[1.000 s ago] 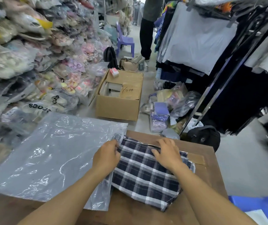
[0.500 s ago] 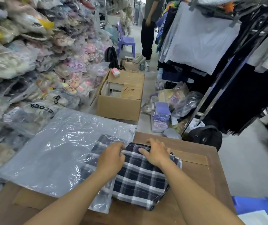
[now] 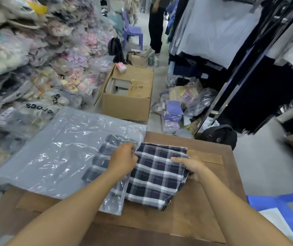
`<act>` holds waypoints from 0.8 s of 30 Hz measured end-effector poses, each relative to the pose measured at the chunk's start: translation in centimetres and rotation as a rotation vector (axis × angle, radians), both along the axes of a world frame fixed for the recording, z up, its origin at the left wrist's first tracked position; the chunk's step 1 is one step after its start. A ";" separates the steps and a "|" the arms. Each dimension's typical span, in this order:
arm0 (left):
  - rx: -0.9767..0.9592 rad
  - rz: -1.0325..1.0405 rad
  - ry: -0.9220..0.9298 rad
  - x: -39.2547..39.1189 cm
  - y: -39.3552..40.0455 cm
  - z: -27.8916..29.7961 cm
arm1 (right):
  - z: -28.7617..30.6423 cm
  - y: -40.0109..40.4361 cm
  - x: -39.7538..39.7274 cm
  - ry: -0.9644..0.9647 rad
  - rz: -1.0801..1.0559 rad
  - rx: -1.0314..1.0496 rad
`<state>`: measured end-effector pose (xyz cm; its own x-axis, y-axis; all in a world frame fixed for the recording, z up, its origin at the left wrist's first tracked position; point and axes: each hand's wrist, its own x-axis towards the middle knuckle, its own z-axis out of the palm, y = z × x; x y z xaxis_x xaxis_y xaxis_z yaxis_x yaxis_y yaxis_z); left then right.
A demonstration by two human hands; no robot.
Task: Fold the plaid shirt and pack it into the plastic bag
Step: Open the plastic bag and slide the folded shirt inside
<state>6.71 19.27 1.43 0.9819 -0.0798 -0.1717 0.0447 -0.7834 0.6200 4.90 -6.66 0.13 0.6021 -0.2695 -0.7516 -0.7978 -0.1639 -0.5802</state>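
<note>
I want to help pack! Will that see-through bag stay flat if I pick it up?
Probably not. The plastic bag looks thin and wrinkly, so it would likely flop and droop. Its shiny surface may feel slippery, and with the plaid shirt only partly inside, that end would probably sag.

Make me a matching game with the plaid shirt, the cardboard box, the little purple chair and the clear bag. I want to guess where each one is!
Things:
1. plaid shirt
2. cardboard box
3. purple plastic chair
4. clear plastic bag

Places:
A. far down the aisle, near a standing person's legs
B. flat on the wooden table, its far left part hanging past the edge
C. on the floor just beyond the table, flaps open
D. partly slid into the bag's mouth, under both hands

Pairs: 1-D, 2-C, 3-A, 4-B
</note>
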 end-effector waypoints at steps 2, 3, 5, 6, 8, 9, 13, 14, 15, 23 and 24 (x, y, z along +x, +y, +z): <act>-0.002 0.000 0.001 -0.1 0.0 0.1 | 0.0 0.7 0.1 0.042 -0.007 0.020; -0.007 -0.002 0.001 -0.1 0.1 0.1 | -0.4 1.0 0.2 0.057 -0.019 0.023; -0.019 -0.009 -0.001 -0.3 0.1 0.1 | -0.6 1.8 0.6 0.053 -0.065 0.060; -0.030 -0.009 -0.002 -0.4 0.1 0.2 | -0.6 2.4 0.8 0.039 -0.092 0.077; -0.077 -0.010 -0.003 -0.7 0.1 0.6 | -0.1 4.5 1.3 0.004 -0.130 0.114; -0.104 -0.010 -0.001 -0.7 0.0 0.7 | -0.3 5.6 1.6 -0.023 -0.153 0.144; -0.163 -0.008 -0.017 -0.5 -0.1 1.4 | -0.9 10.5 2.9 -0.119 -0.196 0.233; -0.179 -0.011 -0.025 -0.4 -0.1 1.5 | -0.9 11.6 3.1 -0.122 -0.184 0.253; -0.193 -0.017 -0.030 -0.3 -0.1 1.6 | -0.8 12.5 3.3 -0.119 -0.171 0.277; -0.212 -0.008 -0.010 0.1 0.9 1.7 | -0.2 13.0 3.3 -0.064 0.048 0.295; -0.204 -0.016 -0.010 0.2 0.9 1.6 | -0.3 12.6 3.3 -0.076 0.068 0.277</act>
<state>6.88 20.20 2.98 0.9817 -0.1281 -0.1406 0.0260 -0.6419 0.7664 8.16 5.90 -0.21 0.6687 -0.0175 -0.7433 -0.7433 -0.0422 -0.6677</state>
